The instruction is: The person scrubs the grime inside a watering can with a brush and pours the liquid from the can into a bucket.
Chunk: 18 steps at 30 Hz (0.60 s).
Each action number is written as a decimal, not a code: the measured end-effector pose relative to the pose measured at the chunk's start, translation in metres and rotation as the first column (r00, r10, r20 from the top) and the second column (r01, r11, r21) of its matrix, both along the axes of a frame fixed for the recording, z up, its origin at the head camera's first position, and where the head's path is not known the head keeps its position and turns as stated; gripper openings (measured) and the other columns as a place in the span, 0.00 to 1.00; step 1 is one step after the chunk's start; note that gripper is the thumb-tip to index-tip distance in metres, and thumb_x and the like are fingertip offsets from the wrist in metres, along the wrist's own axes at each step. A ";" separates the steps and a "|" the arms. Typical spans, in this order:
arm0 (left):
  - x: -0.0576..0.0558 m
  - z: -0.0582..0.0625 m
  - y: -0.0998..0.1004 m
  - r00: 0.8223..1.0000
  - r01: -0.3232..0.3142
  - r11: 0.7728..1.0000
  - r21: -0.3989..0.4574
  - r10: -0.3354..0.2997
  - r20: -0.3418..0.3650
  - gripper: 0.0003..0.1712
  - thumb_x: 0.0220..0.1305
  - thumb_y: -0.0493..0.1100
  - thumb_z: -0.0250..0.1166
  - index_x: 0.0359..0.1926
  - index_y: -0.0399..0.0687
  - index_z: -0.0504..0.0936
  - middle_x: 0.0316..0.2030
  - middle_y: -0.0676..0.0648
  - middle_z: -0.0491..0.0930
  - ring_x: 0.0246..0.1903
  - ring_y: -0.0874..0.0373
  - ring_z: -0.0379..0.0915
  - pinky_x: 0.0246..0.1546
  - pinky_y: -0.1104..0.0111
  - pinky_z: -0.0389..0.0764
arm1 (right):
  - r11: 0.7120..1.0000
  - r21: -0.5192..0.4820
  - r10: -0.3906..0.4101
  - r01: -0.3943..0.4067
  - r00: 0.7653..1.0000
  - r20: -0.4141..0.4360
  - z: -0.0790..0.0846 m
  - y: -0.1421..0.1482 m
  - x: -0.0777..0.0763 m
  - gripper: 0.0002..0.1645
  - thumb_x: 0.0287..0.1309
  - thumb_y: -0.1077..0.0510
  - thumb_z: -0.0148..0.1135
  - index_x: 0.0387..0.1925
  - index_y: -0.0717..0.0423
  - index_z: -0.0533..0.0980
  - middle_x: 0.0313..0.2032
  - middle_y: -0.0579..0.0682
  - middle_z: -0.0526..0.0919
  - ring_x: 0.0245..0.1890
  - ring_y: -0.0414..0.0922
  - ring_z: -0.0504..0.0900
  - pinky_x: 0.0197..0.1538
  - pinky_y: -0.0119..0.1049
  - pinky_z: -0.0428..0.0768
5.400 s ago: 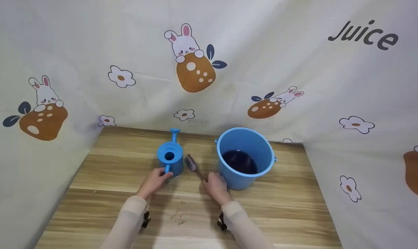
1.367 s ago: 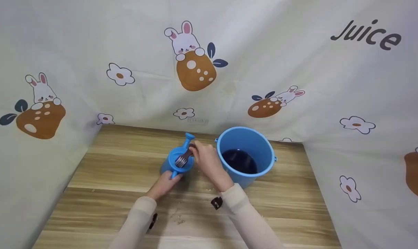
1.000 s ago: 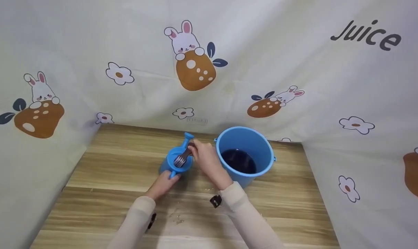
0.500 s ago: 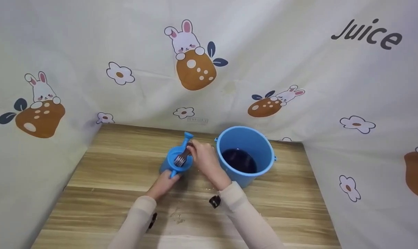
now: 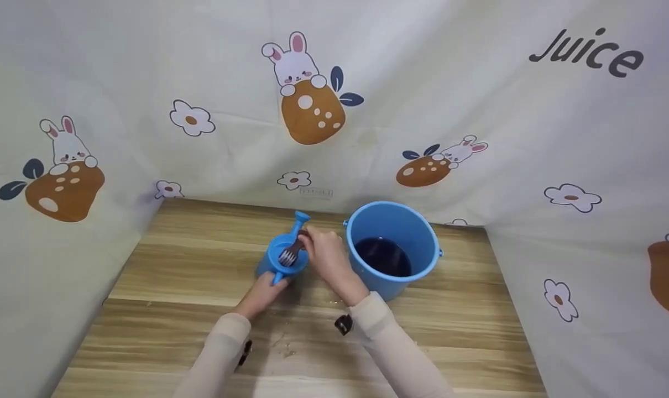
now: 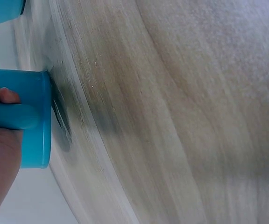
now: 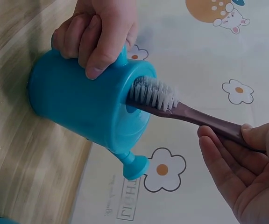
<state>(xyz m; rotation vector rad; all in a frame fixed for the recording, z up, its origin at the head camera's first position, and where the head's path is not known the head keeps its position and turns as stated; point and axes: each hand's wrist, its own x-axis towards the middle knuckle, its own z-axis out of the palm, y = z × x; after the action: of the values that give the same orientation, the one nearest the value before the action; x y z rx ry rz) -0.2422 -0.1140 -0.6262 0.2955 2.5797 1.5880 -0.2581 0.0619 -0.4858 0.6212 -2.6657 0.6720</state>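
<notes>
My left hand [image 5: 261,296] grips the handle of a small blue watering can [image 7: 69,93], its spout and rose pointing away from me. Between thumb and fingers, my right hand [image 5: 333,265] pinches the brown handle of a scrub brush [image 7: 153,95]. The brush's white bristles lie at the round top opening of the can, with the tip of its head just inside. In the left wrist view a wet, shiny patch [image 6: 61,119] shows on the table at the can's base [image 6: 46,121].
A larger blue bucket [image 5: 387,288] with dark liquid [image 5: 383,257] in it stands right of the can, close to my right wrist. Small wet spots [image 5: 286,349] dot the wooden table [image 5: 163,342]. A printed cloth [image 5: 229,149] rises behind and at both sides.
Since the oldest frame, my right hand has lifted the brush from beside the bucket to the can's opening. The can has shifted right and turned. Over the last second almost nothing moves.
</notes>
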 end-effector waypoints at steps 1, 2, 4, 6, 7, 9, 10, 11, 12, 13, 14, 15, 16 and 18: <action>0.000 0.000 0.000 1.000 -0.003 1.000 -0.002 0.003 -0.003 0.21 0.62 0.40 0.56 0.15 0.54 0.58 0.13 0.61 0.56 0.16 0.67 0.53 0.20 0.74 0.57 | 1.000 -0.001 -0.001 0.001 1.000 0.003 0.000 0.000 0.000 0.13 0.70 0.51 0.55 0.33 0.55 0.76 0.22 0.51 0.81 0.21 0.46 0.78 0.24 0.38 0.73; 0.000 0.000 0.000 1.000 -0.004 1.000 -0.004 0.004 -0.004 0.21 0.62 0.40 0.56 0.15 0.55 0.58 0.13 0.61 0.56 0.16 0.67 0.53 0.20 0.74 0.57 | 1.000 -0.001 -0.002 0.002 1.000 0.006 0.000 -0.001 0.000 0.13 0.70 0.51 0.55 0.33 0.55 0.76 0.22 0.51 0.82 0.22 0.46 0.79 0.24 0.38 0.73; 0.000 0.000 0.000 1.000 -0.003 1.000 -0.004 0.003 -0.004 0.21 0.62 0.40 0.56 0.15 0.55 0.58 0.13 0.61 0.56 0.16 0.66 0.54 0.20 0.74 0.57 | 1.000 0.000 -0.005 0.005 1.000 0.011 0.000 -0.001 0.000 0.13 0.70 0.51 0.55 0.33 0.55 0.76 0.22 0.51 0.82 0.22 0.47 0.80 0.25 0.38 0.74; 0.000 0.000 0.000 1.000 -0.001 1.000 -0.004 0.001 -0.005 0.21 0.62 0.40 0.56 0.15 0.54 0.59 0.13 0.61 0.56 0.17 0.66 0.54 0.21 0.74 0.58 | 1.000 0.000 -0.006 0.006 1.000 0.013 -0.001 -0.002 0.000 0.13 0.70 0.51 0.55 0.33 0.54 0.76 0.22 0.50 0.82 0.23 0.47 0.81 0.26 0.39 0.75; 0.000 -0.001 0.000 1.000 0.000 1.000 -0.002 0.000 -0.005 0.21 0.62 0.40 0.56 0.15 0.54 0.59 0.13 0.61 0.56 0.17 0.66 0.54 0.21 0.74 0.58 | 1.000 -0.004 -0.004 0.004 1.000 0.016 -0.001 -0.002 0.000 0.13 0.70 0.51 0.55 0.33 0.55 0.76 0.23 0.51 0.82 0.23 0.47 0.81 0.26 0.39 0.76; 0.000 -0.001 -0.001 1.000 0.003 1.000 0.003 -0.003 -0.006 0.21 0.63 0.40 0.56 0.16 0.54 0.59 0.14 0.61 0.57 0.17 0.67 0.54 0.21 0.74 0.58 | 1.000 -0.010 0.002 -0.002 1.000 0.010 -0.002 -0.002 0.000 0.12 0.70 0.51 0.55 0.34 0.55 0.76 0.23 0.51 0.83 0.24 0.48 0.82 0.27 0.40 0.77; 0.000 -0.001 -0.001 1.000 0.003 1.000 0.001 -0.003 -0.007 0.21 0.63 0.40 0.56 0.16 0.54 0.59 0.14 0.61 0.57 0.17 0.67 0.54 0.20 0.74 0.58 | 1.000 -0.014 0.004 -0.004 1.000 0.003 -0.002 -0.002 0.000 0.12 0.70 0.52 0.55 0.34 0.55 0.76 0.24 0.51 0.83 0.25 0.48 0.83 0.28 0.41 0.78; 0.000 -0.002 -0.001 1.000 0.002 1.000 0.001 -0.002 -0.009 0.21 0.63 0.40 0.56 0.16 0.54 0.59 0.14 0.61 0.57 0.16 0.67 0.54 0.20 0.74 0.58 | 1.000 -0.018 0.007 -0.007 1.000 -0.003 -0.003 -0.002 0.000 0.11 0.70 0.52 0.56 0.34 0.55 0.76 0.24 0.51 0.84 0.25 0.48 0.83 0.29 0.41 0.79; 0.000 -0.002 -0.001 1.000 0.000 1.000 0.000 0.000 -0.008 0.21 0.63 0.40 0.56 0.16 0.54 0.59 0.14 0.61 0.57 0.16 0.67 0.54 0.20 0.74 0.58 | 1.000 -0.024 0.010 -0.010 1.000 -0.009 -0.003 -0.002 0.000 0.11 0.69 0.52 0.56 0.34 0.55 0.76 0.24 0.51 0.84 0.25 0.49 0.83 0.29 0.42 0.79; 0.000 -0.002 -0.001 1.000 -0.001 1.000 0.002 0.001 -0.005 0.21 0.63 0.40 0.56 0.16 0.54 0.59 0.14 0.61 0.57 0.16 0.68 0.54 0.20 0.74 0.59 | 0.999 -0.032 0.013 -0.014 1.000 -0.014 -0.004 -0.002 0.000 0.11 0.69 0.52 0.56 0.34 0.55 0.77 0.24 0.51 0.84 0.25 0.49 0.84 0.29 0.43 0.79; 0.000 -0.002 -0.001 1.000 -0.003 1.000 0.002 0.003 -0.003 0.21 0.64 0.40 0.56 0.16 0.54 0.59 0.14 0.61 0.57 0.16 0.68 0.54 0.20 0.74 0.59 | 0.999 -0.036 0.013 -0.014 1.000 -0.021 -0.004 -0.002 0.000 0.10 0.69 0.53 0.57 0.34 0.55 0.77 0.24 0.51 0.84 0.25 0.50 0.84 0.29 0.43 0.79; 0.000 -0.002 -0.001 1.000 -0.009 1.000 -0.002 0.009 -0.004 0.21 0.63 0.40 0.56 0.16 0.54 0.59 0.14 0.60 0.57 0.17 0.68 0.54 0.20 0.74 0.58 | 0.999 -0.039 0.014 -0.015 1.000 -0.028 -0.005 -0.002 0.000 0.10 0.69 0.53 0.57 0.34 0.55 0.77 0.24 0.51 0.84 0.25 0.50 0.84 0.29 0.43 0.79; 0.000 -0.001 -0.001 1.000 -0.013 1.000 -0.006 0.013 -0.004 0.21 0.63 0.40 0.57 0.16 0.54 0.59 0.14 0.60 0.57 0.17 0.68 0.54 0.21 0.74 0.58 | 0.999 -0.043 0.015 -0.017 0.999 -0.032 -0.005 -0.002 0.000 0.10 0.68 0.53 0.57 0.34 0.55 0.77 0.25 0.51 0.85 0.25 0.50 0.84 0.29 0.44 0.80; 0.001 0.000 -0.001 1.000 -0.022 1.000 -0.009 0.021 -0.005 0.22 0.63 0.40 0.57 0.15 0.54 0.58 0.14 0.60 0.57 0.16 0.67 0.53 0.20 0.74 0.57 | 0.999 -0.045 0.017 -0.019 0.999 -0.037 -0.007 -0.003 -0.001 0.10 0.68 0.53 0.57 0.34 0.55 0.77 0.25 0.51 0.85 0.26 0.50 0.84 0.30 0.44 0.80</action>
<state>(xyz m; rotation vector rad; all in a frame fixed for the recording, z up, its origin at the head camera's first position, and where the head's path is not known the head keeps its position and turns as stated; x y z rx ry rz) -0.2415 -0.1145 -0.6266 0.2725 2.6021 1.5840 -0.2590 0.0592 -0.4927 0.6399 -2.6065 0.7174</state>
